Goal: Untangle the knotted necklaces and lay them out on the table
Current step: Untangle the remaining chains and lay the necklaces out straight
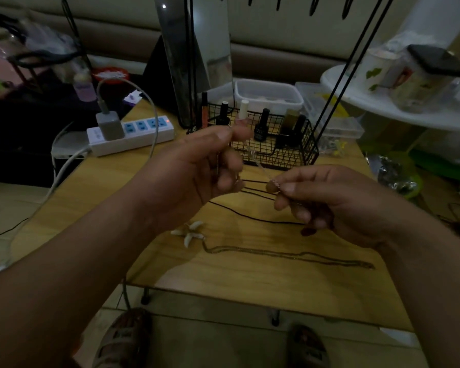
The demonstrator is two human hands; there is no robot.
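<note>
A thin pale chain necklace (255, 156) is stretched in the air between both hands above the wooden table (250, 277). My left hand (197, 168) pinches its upper end between thumb and forefinger. My right hand (327, 200) pinches its lower end, where small beads show. A black cord necklace (250, 215) lies on the table under the hands. Nearer the front edge a gold chain (290, 254) lies stretched out, with a white starfish pendant (189, 233) at its left end.
A black wire basket (284, 152) with nail polish bottles stands just behind the hands. A white power strip (133, 134) with a charger and cable sits at the back left. A mirror stand (194, 57), plastic boxes (268, 94) and a white shelf (396, 102) crowd the back.
</note>
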